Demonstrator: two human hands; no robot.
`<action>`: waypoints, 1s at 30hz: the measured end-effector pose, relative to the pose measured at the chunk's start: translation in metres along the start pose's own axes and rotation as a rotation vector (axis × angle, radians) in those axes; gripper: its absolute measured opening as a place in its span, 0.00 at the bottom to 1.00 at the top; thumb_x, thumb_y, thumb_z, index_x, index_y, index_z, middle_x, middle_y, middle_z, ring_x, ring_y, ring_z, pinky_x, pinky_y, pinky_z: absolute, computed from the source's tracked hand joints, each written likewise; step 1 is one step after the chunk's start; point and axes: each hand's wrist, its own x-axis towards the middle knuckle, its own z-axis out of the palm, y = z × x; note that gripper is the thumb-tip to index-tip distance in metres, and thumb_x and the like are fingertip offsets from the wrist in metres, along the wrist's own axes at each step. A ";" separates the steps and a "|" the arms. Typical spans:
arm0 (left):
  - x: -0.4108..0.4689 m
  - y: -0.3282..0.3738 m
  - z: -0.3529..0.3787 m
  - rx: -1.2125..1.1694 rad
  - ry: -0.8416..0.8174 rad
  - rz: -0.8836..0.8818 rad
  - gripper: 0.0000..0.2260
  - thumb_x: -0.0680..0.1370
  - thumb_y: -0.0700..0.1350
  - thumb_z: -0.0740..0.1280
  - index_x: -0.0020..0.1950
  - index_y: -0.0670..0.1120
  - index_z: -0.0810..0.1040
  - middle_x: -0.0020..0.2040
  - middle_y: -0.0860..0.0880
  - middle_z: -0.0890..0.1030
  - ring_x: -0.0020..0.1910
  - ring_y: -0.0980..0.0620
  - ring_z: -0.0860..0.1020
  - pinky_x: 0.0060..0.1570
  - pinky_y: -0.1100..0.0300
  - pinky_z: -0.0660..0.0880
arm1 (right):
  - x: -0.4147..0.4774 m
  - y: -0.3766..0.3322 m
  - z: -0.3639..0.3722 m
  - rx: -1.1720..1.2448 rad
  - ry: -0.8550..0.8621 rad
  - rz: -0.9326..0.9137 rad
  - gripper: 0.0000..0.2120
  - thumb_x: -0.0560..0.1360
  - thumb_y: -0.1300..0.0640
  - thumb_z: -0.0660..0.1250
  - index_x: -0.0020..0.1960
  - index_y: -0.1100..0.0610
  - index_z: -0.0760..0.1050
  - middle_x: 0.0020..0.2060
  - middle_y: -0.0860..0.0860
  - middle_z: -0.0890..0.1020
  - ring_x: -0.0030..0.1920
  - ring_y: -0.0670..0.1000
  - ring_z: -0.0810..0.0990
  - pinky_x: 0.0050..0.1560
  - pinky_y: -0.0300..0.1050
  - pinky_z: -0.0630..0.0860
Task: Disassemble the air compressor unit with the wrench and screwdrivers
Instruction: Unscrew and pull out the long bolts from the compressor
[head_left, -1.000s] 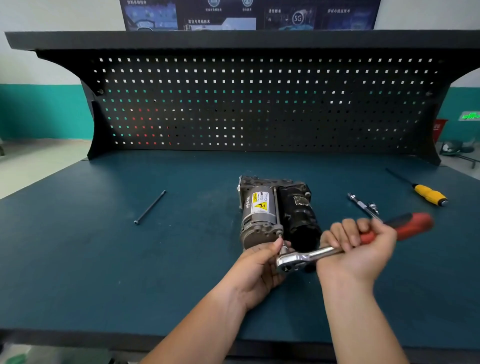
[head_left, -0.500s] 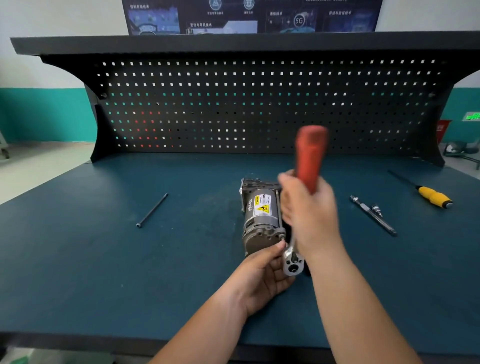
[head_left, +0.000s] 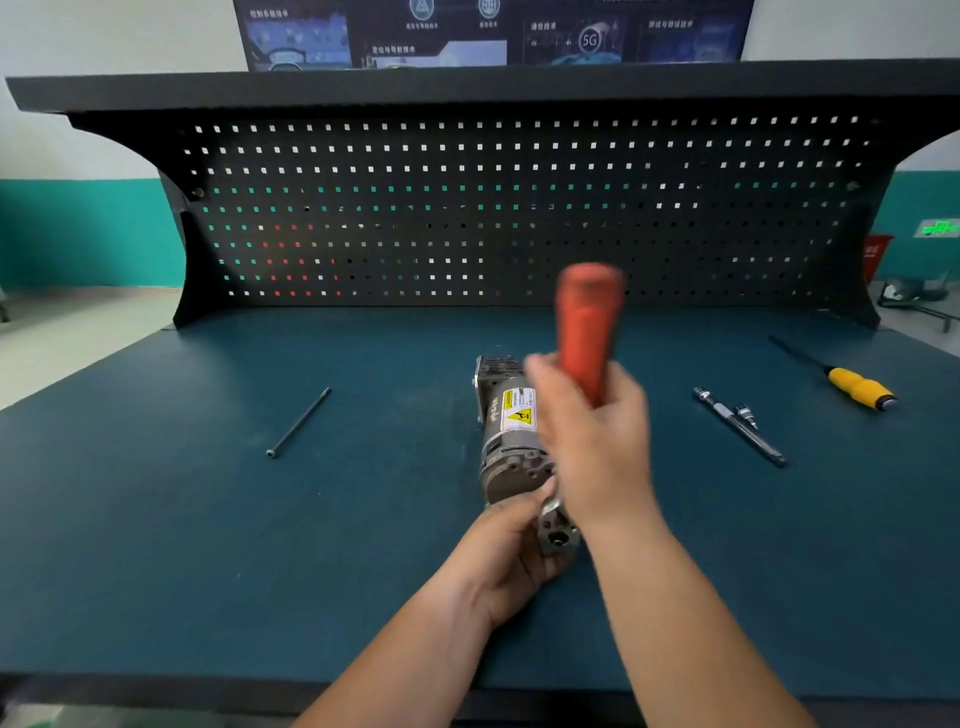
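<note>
One wide-angle camera is riding on the person's head, looking forward and down across the blue workbench (head_left: 156, 519) toward the pegboard (head_left: 519, 208) at its back. It is sitting close over the near edge: both forearms are entering from the bottom, the left hand (head_left: 498, 551), right hand (head_left: 597, 441) and wrench (head_left: 587, 332) are sitting mid-frame, and the lens is bowing the shelf (head_left: 467, 85) above.

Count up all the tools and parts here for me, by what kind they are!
Red-handled wrench: 1
Yellow-handled screwdriver: 1
Air compressor: 1
Long black bolt: 1
Silver rod: 1
Small silver bit: 1
Total: 6
</note>
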 end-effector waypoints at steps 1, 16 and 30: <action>-0.001 0.001 0.002 -0.006 0.007 -0.003 0.04 0.67 0.43 0.71 0.39 0.44 0.83 0.38 0.47 0.82 0.34 0.53 0.80 0.35 0.61 0.76 | 0.002 -0.001 -0.009 0.163 0.095 0.030 0.07 0.66 0.54 0.68 0.34 0.52 0.70 0.19 0.42 0.66 0.19 0.41 0.62 0.20 0.34 0.60; -0.005 0.002 0.005 0.027 -0.011 -0.056 0.09 0.66 0.51 0.69 0.34 0.47 0.85 0.36 0.50 0.83 0.32 0.56 0.81 0.33 0.65 0.75 | -0.003 0.008 -0.054 0.688 0.464 0.120 0.18 0.75 0.57 0.56 0.26 0.50 0.64 0.19 0.44 0.60 0.19 0.43 0.57 0.20 0.35 0.58; -0.012 0.002 0.002 0.017 -0.087 -0.012 0.15 0.79 0.37 0.58 0.38 0.44 0.81 0.34 0.47 0.81 0.32 0.52 0.80 0.32 0.59 0.77 | -0.010 0.015 0.023 -0.585 -0.500 -0.197 0.14 0.71 0.52 0.70 0.33 0.53 0.67 0.23 0.43 0.66 0.26 0.43 0.64 0.28 0.37 0.60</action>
